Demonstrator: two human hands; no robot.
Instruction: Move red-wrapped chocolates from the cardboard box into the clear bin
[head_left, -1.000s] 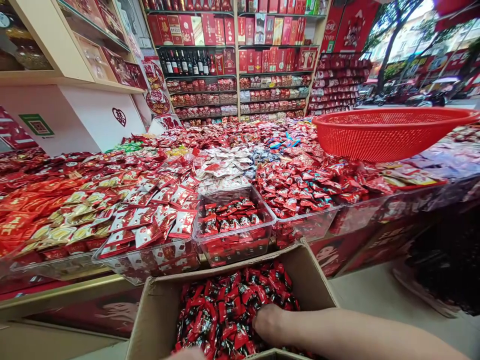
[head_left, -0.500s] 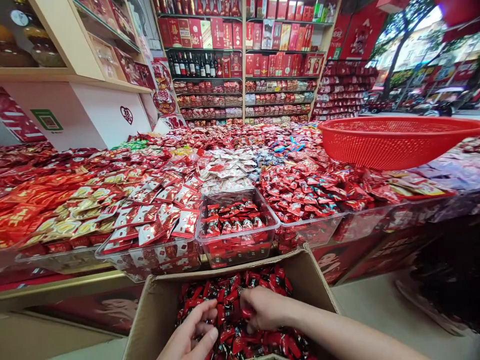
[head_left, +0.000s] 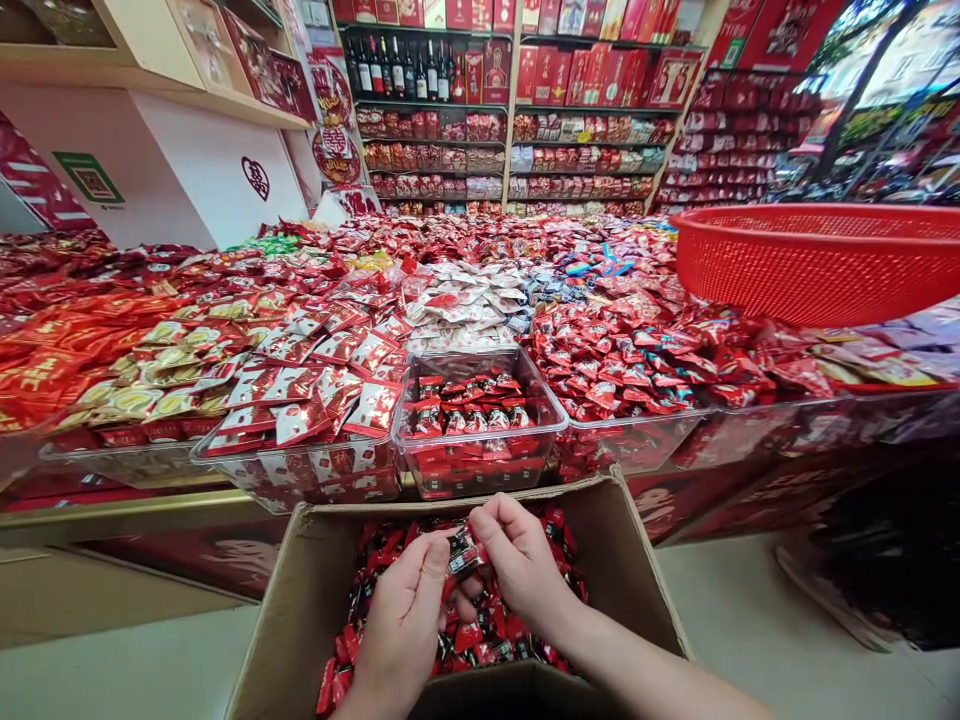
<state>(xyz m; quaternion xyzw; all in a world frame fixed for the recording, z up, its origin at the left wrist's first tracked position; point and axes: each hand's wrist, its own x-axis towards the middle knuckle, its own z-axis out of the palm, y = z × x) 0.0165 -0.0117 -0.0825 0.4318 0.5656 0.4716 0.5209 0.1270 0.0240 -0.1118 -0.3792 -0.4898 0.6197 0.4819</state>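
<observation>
Hands [head_left: 405, 605] [head_left: 525, 575] now together, pinched around one wrapped packet [head_left: 463, 556], its ends hidden.

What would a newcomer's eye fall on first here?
Probably the large red basket at the right, beside heaped packets. Next come the left hand and right hand, low in the middle, holding a small wrapped packet over an open cardboard box of similar ones.

My feed: tall shelves [head_left: 511, 110] at back; white panel [head_left: 206, 150], pale-wood cabinet [head_left: 142, 45] left of shelves; display rack [head_left: 739, 140] just right; tree [head_left: 856, 95], daylight farther right; pale floor [head_left: 127, 660] well in front.
</observation>
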